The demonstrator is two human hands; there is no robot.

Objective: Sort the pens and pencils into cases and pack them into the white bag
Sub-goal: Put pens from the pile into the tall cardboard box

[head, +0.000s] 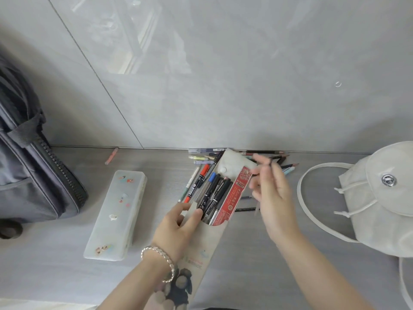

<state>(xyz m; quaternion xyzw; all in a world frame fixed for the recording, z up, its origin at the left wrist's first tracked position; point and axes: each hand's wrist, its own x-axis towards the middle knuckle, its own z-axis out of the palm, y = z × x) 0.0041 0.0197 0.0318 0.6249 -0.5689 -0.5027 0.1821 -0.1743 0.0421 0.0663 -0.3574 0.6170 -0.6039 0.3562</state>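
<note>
Down on the floor, left hand [176, 227] pinches the pouch [212, 240] mouth open, pens [212, 193] sticking out. Right hand [272, 193] just beside it looks clamped on a dark pencil [270, 162], bit blurry. White bag [380, 209] sits off right.

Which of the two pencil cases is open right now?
The fabric pouch the left hand holds: flap folded back, pens showing. The frosted hard case left of it is shut.
</note>
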